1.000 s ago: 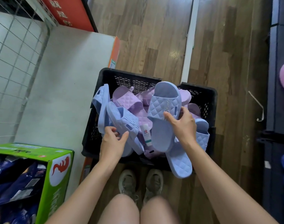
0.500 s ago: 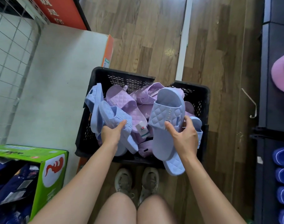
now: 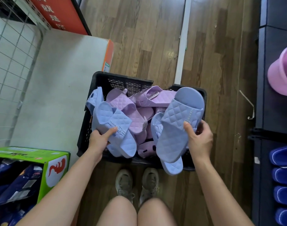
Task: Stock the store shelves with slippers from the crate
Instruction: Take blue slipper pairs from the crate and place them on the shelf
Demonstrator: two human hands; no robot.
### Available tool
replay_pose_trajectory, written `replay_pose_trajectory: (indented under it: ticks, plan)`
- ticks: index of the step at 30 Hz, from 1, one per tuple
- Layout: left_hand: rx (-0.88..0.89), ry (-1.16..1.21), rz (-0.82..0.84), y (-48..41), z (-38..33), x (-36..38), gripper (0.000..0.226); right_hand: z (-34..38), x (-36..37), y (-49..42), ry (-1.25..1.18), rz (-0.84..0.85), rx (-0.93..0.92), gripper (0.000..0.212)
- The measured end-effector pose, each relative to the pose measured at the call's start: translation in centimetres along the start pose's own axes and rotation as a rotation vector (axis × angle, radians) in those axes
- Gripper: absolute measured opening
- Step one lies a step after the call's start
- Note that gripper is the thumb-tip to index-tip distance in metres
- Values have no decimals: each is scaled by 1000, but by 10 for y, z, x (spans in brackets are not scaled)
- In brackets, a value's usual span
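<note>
**A blue slipper in each hand above the crate**

The black crate at my feet holds a heap of lilac slippers. My left hand grips one quilted blue slipper; my right hand grips another blue slipper, over the crate's right side.

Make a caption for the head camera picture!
Left hand grips one blue slipper, right hand a second blue slipper, at a crate of purple slippers.
</note>
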State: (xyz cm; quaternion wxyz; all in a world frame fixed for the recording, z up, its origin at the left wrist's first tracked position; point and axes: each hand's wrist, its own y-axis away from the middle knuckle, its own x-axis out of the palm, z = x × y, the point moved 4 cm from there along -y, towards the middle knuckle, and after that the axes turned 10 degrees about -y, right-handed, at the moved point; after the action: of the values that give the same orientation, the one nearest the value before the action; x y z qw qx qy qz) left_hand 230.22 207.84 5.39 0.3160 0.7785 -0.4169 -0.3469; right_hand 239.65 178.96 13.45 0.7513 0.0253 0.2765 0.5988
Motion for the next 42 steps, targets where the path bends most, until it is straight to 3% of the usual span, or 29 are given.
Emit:
replay_pose_trajectory:
  ticks: [7,13,20,30,32,36,40,42]
  plan:
    - [55,-34,135,7,-5,10,46,18,-45,-13,-102,-94,-37,20]
    - [109,48,287,50,-36,17,55,39,-80,-1,-184,-102,-40,25]
    - [235,54,366,146,-117,-3,70,96,-133,42,-223,-77,-40,35]
    - [480,-86,452,290,-237,-15,69,214,-225,100,-284,-39,-127,30]
    - [531,-98,475,314,-256,-10,63,230,-243,108,-290,-36,-150,31]
    - [608,-105,540,353,-292,8,28,255,-281,124,-329,-60,-193,38]
    - [685,-130,620,382,-328,31,48,274,-315,141,-313,-129,-230,36]
    - [729,-153,662,392,-343,46,39,282,-330,153,-309,-188,-255,36]
